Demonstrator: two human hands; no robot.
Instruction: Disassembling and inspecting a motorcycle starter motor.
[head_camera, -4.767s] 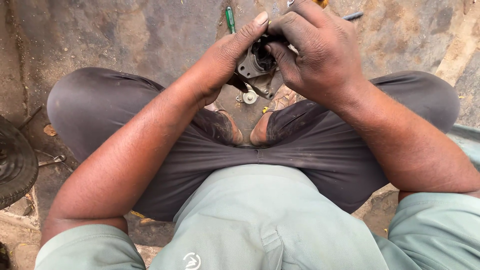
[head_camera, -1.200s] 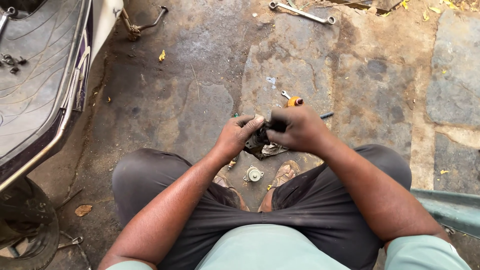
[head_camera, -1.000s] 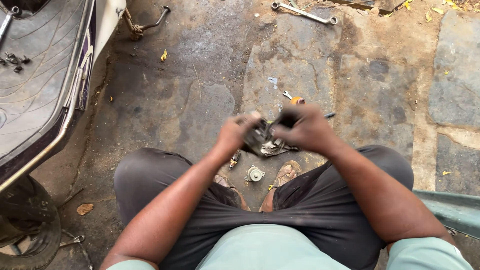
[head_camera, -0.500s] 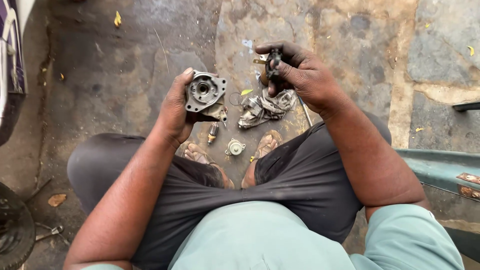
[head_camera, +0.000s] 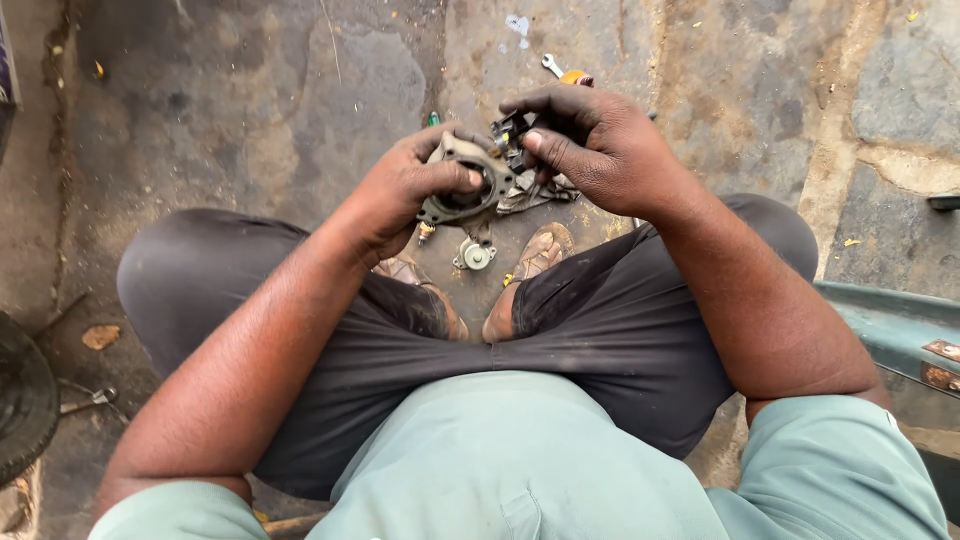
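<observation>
While the person squats low over a stained concrete floor (head_camera: 250, 110), knees spread in dark trousers (head_camera: 610, 320) below a pale green shirt (head_camera: 520, 470), the work sits just above two sandalled feet (head_camera: 540, 255). Between those feet, on the floor, lies a small round metal fitting (head_camera: 474, 256). Raised over it, the left hand (head_camera: 410, 190) is closed around a grimy round metal housing (head_camera: 462, 185), thumb pressed across its rim and the open bore turned up towards the camera. Just beside it, touching or nearly so, the right hand (head_camera: 600, 150) pinches a small dark part (head_camera: 510, 130) between thumb and fingertips at the housing's upper edge. A greasy rag or loose parts (head_camera: 540, 190) hang just under that hand; which, I cannot tell. Judged from this, the step wants the housing held steady and level, with the small part brought squarely to its seat rather than forced at a slant; oily fingers could let it slip down among the bits on the floor, so a firm pinch and a slow approach seem wise. Farther off, a spanner (head_camera: 552, 66) with an orange-handled tool (head_camera: 574, 76) and a green-handled tool (head_camera: 433, 119) lie on the concrete, within easy reach. At the far left edge a dark tyre (head_camera: 22, 400) shows.
</observation>
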